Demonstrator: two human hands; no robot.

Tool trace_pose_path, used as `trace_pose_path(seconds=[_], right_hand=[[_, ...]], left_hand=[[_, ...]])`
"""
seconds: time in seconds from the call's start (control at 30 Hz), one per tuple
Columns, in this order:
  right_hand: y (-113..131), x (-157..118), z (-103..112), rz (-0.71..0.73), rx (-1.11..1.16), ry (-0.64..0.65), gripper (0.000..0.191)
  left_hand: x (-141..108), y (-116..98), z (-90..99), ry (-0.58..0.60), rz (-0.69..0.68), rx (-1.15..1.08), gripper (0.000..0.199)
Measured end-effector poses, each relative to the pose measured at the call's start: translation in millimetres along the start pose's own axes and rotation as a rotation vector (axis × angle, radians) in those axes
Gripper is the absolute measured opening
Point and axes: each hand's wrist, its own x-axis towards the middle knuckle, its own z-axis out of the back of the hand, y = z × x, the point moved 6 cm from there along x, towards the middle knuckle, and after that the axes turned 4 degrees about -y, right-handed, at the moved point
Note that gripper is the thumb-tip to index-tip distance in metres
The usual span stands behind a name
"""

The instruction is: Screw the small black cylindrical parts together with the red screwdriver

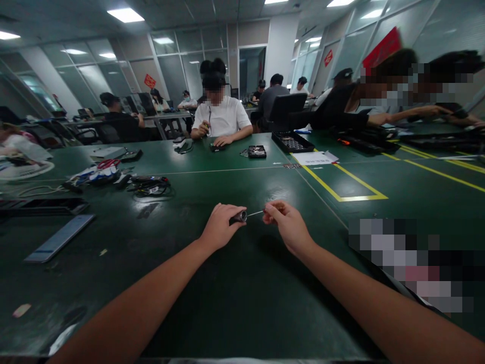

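Near the middle of the view, my left hand (222,225) is closed around a small dark cylinder (241,216), whose round open end faces right. My right hand (286,222) pinches the right end of a thin, light rod (255,214). The rod's left end reaches the cylinder's open end; whether it goes inside is too small to tell. Both hands are held above the green table (227,313), a short distance apart.
On the left are a phone-like slab (60,238), a black tray (45,206), bundled black cables (151,186) and red-handled scissors (108,164). Across the table, a person in white (223,116) handles a dark object. A black box (292,142) and paper (317,157) lie right of centre.
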Motion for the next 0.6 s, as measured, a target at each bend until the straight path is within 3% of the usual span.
trace_pose_path(seconds=[0.23, 0.37, 0.6], right_hand=[[-7, 3, 8, -0.040, 0.064, -0.103, 0.029], [2, 5, 16, 0.054, 0.069, -0.191, 0.025], [13, -2, 6, 0.154, -0.055, -0.061, 0.023]], left_hand=[[1, 5, 1.3, -0.057, 0.017, -0.017, 0.037], [0, 5, 1.7, -0.053, 0.024, -0.013, 0.038], [0, 6, 1.2, -0.032, 0.054, 0.012, 0.038]])
